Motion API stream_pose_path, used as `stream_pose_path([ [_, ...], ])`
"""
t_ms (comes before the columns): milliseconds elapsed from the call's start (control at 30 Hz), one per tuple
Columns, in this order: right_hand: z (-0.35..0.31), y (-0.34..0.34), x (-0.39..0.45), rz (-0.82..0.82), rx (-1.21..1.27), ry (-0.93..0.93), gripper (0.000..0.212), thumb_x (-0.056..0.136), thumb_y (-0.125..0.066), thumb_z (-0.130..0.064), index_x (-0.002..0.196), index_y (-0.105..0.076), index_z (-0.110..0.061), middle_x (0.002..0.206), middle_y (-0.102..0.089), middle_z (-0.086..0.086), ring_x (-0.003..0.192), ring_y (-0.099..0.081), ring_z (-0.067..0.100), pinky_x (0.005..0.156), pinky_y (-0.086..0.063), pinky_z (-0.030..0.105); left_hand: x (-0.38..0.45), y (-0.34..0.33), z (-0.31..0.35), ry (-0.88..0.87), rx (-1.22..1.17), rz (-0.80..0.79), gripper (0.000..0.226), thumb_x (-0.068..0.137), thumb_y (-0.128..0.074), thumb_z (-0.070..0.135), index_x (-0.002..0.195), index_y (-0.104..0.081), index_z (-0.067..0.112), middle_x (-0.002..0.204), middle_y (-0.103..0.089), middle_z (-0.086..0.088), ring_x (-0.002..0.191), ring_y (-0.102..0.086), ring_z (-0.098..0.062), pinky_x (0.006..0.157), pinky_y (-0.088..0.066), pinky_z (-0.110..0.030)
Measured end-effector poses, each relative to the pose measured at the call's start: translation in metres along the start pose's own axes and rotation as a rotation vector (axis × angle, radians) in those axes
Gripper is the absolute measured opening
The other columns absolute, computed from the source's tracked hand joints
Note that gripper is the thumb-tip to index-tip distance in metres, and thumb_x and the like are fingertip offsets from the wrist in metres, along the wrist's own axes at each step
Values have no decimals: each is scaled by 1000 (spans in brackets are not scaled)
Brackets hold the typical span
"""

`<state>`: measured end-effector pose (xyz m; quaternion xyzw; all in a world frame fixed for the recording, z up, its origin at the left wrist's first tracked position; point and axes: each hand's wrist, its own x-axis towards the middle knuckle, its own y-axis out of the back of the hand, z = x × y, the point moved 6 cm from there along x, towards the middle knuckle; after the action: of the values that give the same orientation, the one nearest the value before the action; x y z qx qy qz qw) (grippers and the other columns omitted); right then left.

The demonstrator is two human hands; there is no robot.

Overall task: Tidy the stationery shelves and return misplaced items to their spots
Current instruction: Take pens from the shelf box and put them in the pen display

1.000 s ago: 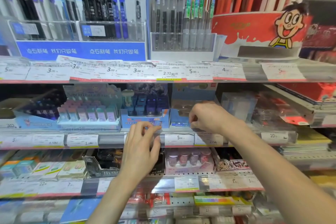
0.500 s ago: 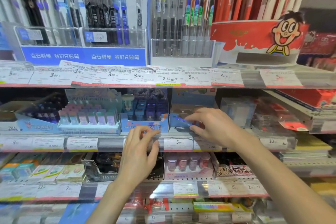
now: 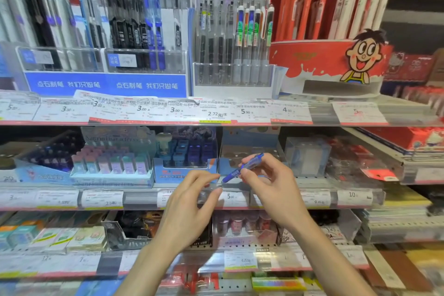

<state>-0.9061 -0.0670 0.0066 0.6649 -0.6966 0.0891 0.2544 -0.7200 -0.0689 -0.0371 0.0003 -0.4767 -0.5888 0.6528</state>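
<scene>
A blue pen is pinched in my right hand, tilted with its tip down-left, in front of the middle shelf. Behind it stands a light blue display box with round holes. My left hand hovers just left of the pen tip, fingers loosely curled near the shelf's price rail and holding nothing. On the top shelf, clear racks hold blue and black pens and a clear holder carries more pens.
A red cartoon display stand with red and white pens sits top right. Boxes of erasers and stamps fill the middle shelf's left. Price tags line every shelf edge. Notebooks stack at the right.
My right hand came out of the light blue box with the blue pen and lifted it toward me. My left hand stayed by the price rail.
</scene>
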Motion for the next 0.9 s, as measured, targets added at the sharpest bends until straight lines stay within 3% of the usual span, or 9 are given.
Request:
stream_pose_path([
  [100,4,-3,-1,15,95,-30,9,92,-68,-9,93,-70,-18,93,-73,-3,91,-69,17,89,-57,42,6,-3,6,-10,9,-11,29,96,-59,38,125,-61,34,116,-54,24,107,-58,-1,88,-48,-23],
  [267,6,-14,-6,42,298,-124,12,93,-66,-4,99,-70,-13,97,-75,7,91,-75,19,78,-56,21,9,2,1,-4,26,4,25,95,-63,34,119,-63,31,109,-54,20,97,-58,-3,80,-48,-22],
  [333,5,-22,-7,54,313,-150,11,93,-65,-5,103,-68,-10,96,-76,9,89,-75,20,75,-56,19,11,8,-3,-6,31,10,22,94,-64,34,116,-64,31,105,-52,18,90,-57,-5,73,-48,-22],
  [533,-15,-58,-16,116,286,-133,10,93,-64,0,103,-66,-1,98,-75,13,88,-75,25,71,-56,18,9,39,-27,-88,-10,-34,12,94,-64,33,105,-63,33,97,-52,18,81,-54,-7,67,-48,-28],
  [600,-23,-73,-20,136,227,-123,9,93,-65,-2,101,-68,-6,95,-74,14,90,-73,27,68,-56,18,7,55,-35,-122,-32,-46,10,93,-64,34,103,-62,36,97,-52,19,78,-55,-9,67,-49,-29],
  [700,-34,-92,-27,152,121,-85,9,92,-67,-5,99,-69,-10,89,-75,6,84,-72,19,82,-58,32,2,79,-45,-170,-73,-70,9,93,-60,41,101,-61,38,96,-53,17,77,-55,-10,66,-48,-31],
  [833,-60,-108,-30,170,50,-63,8,92,-68,-9,98,-69,-14,81,-74,2,74,-71,15,75,-55,24,-1,112,-46,-255,-64,-85,22,93,-50,51,104,-62,37,96,-51,19,73,-53,-7,64,-46,-27],
  [900,-76,-114,-28,151,31,-38,9,92,-69,-11,97,-70,-18,84,-74,3,76,-71,19,76,-57,29,1,130,-42,-290,-61,-70,22,94,-50,50,105,-63,36,97,-51,20,71,-53,-8,63,-48,-29],
])
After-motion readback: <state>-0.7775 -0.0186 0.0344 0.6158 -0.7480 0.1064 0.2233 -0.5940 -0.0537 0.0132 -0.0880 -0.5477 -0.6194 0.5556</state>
